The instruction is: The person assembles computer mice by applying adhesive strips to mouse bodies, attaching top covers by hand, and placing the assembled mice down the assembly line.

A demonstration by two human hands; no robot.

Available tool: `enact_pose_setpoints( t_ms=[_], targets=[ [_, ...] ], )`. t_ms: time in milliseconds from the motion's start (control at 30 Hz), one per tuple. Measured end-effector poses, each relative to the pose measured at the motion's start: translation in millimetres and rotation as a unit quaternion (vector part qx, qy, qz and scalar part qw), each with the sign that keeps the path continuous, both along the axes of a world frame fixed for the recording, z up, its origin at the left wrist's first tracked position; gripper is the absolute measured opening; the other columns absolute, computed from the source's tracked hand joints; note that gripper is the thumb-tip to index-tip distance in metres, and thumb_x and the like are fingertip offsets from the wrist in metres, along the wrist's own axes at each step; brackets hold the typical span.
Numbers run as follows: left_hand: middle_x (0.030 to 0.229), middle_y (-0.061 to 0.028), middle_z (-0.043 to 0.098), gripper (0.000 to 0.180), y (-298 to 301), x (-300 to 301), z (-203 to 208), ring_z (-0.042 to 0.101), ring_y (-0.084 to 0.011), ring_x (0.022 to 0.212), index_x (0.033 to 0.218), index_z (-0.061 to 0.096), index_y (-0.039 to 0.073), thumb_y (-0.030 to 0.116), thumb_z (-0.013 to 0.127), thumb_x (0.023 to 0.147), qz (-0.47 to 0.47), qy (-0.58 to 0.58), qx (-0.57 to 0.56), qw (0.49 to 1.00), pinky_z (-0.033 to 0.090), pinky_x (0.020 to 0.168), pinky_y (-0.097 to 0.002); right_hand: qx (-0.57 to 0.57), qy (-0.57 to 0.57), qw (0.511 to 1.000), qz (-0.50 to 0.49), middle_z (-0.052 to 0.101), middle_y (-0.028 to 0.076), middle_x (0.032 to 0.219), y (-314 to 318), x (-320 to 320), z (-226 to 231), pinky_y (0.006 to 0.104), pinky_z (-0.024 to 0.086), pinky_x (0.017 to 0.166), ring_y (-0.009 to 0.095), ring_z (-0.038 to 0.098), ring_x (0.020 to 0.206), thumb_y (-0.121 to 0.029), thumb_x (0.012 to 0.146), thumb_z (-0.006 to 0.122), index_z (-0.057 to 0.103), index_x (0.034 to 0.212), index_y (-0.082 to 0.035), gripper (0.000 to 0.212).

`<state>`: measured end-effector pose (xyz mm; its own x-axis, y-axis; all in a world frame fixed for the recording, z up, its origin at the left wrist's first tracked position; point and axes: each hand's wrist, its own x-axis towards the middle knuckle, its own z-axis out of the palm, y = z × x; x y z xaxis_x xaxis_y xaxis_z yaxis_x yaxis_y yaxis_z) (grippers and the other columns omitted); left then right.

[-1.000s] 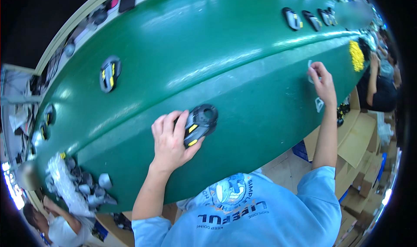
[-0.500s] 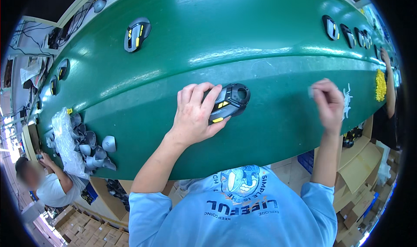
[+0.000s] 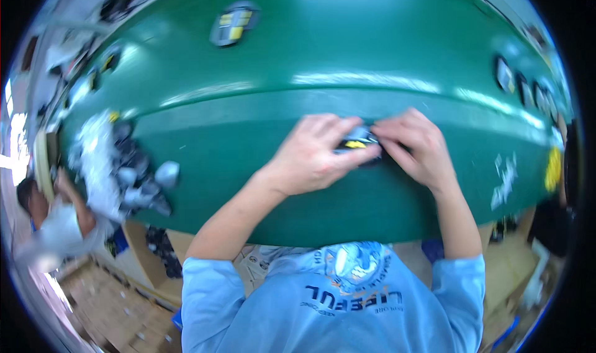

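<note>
A half-hidden, blurred black-and-yellow plastic casing (image 3: 356, 144), heading and long axis unclear, fills the left hand's grip (image 3: 313, 154) over the green table (image 3: 310, 216), towards its near edge; the right hand (image 3: 417, 147) curls alongside, hold unclear.

I stood or sat in an assembly workshop: a long green worktop (image 3: 298, 219) carried spaced-out mouse-shaped devices (image 3: 234, 24), heaped grey shells (image 3: 139, 176) and yellow pieces (image 3: 552, 169); a co-worker (image 3: 65, 219) and cardboard boxes (image 3: 112, 309) flanked it.
</note>
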<state>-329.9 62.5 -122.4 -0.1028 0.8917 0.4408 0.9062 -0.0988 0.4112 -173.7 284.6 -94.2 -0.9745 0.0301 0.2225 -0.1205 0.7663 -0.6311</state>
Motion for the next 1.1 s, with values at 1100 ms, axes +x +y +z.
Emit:
enact_pose_setpoints(
  t_ms=[1100],
  targets=[
    [0.125, -0.0059, 0.071, 0.051, 46.1, 25.6, -53.7, 0.060, -0.0346, 0.125, 0.121, 0.075, 0.030, 0.051, 0.088, 0.077, 0.003, 0.057, 0.060, 0.997, 0.050, 0.095, -0.0502, -0.067, -0.131, 0.988, -0.044, 0.065, 0.015, 0.133, 50.7, 37.1, -52.6, 0.0303, 0.054, 0.087, 0.022, 0.065, 0.114, 0.002, 0.096, 0.070, 0.070, 0.142, -0.001, 0.046]
  ],
)
